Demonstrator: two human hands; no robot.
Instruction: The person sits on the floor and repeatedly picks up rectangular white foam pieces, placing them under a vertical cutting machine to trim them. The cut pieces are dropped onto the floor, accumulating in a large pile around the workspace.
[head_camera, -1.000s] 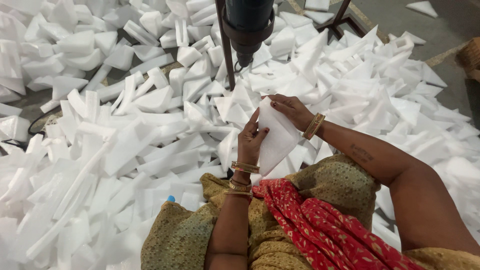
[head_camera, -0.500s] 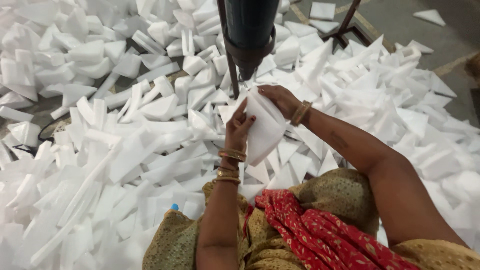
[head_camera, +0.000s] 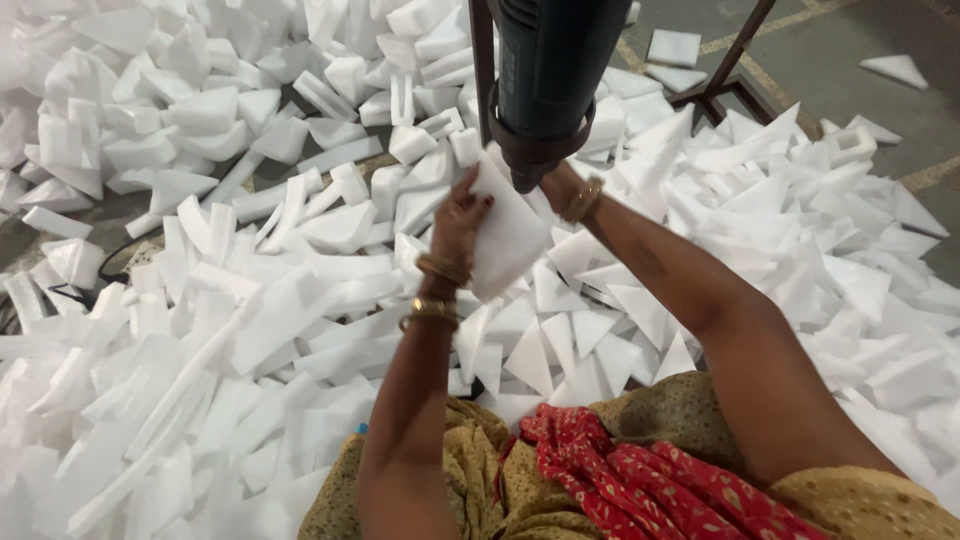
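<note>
A grey floor (head_camera: 850, 90) is carrying a deep heap of white foam offcuts (head_camera: 250, 300), wedges and strips lying every way. Yellow lines (head_camera: 930, 175) are crossing its bare part at top right, where a few loose pieces (head_camera: 672, 47) are lying beside dark stand legs (head_camera: 720, 95).

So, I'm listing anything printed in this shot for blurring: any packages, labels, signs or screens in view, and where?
None that can be made out: no package, label, sign or screen shows.
What is there: a plain white foam piece held by the left hand and right hand under a dark cylindrical machine head, amid loose white foam offcuts.
</note>
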